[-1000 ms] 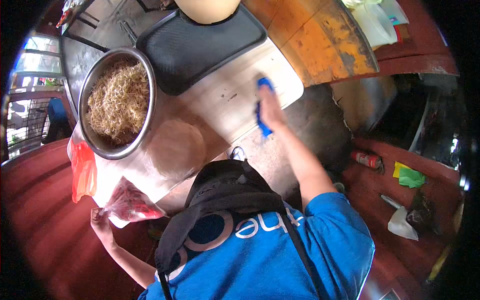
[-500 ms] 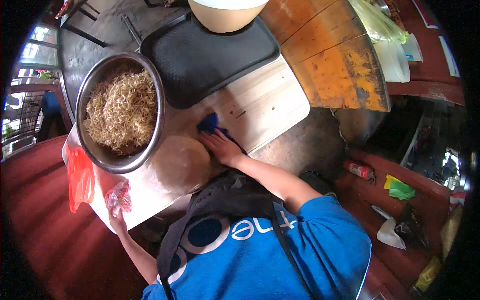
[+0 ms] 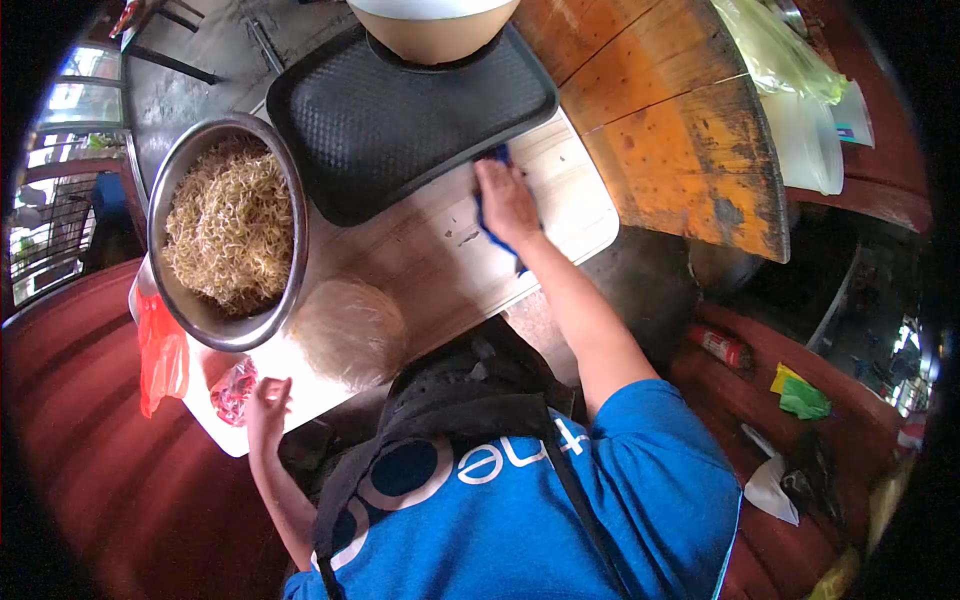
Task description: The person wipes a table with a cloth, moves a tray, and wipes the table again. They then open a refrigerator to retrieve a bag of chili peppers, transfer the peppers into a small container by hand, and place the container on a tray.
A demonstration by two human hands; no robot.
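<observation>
Blue cloth (image 3: 486, 228), head view: it lies on the white wood-grain tabletop (image 3: 575, 185), just beside the near edge of a black textured tray (image 3: 420, 130). Right hand (image 3: 509, 203) rests palm down over it, cloth showing past the hand on either side. How tightly the fingers close on it, I cannot tell; they are mostly turned from me.

Left hand (image 3: 268, 403) holds nothing: fingers loosely curled, thumb apart. Just beside it, at the table's near left corner, sits a clear plastic bag of red contents (image 3: 235, 392), contents not identifiable. Contact between hand and bag: cannot tell.

Steel basin (image 3: 235, 334), left side of table, heaped with bean sprouts (image 3: 230, 230). To its right, near the table's near edge, a rounded, clear-wrapped bundle (image 3: 350, 333). Orange-red plastic bag (image 3: 160, 355) hangs at the left edge. Cream bowl (image 3: 435, 38) stands on the tray's far side. Worn wooden tabletop (image 3: 680, 130) adjoins on the right; fire extinguisher (image 3: 722, 350) lower, well apart.
</observation>
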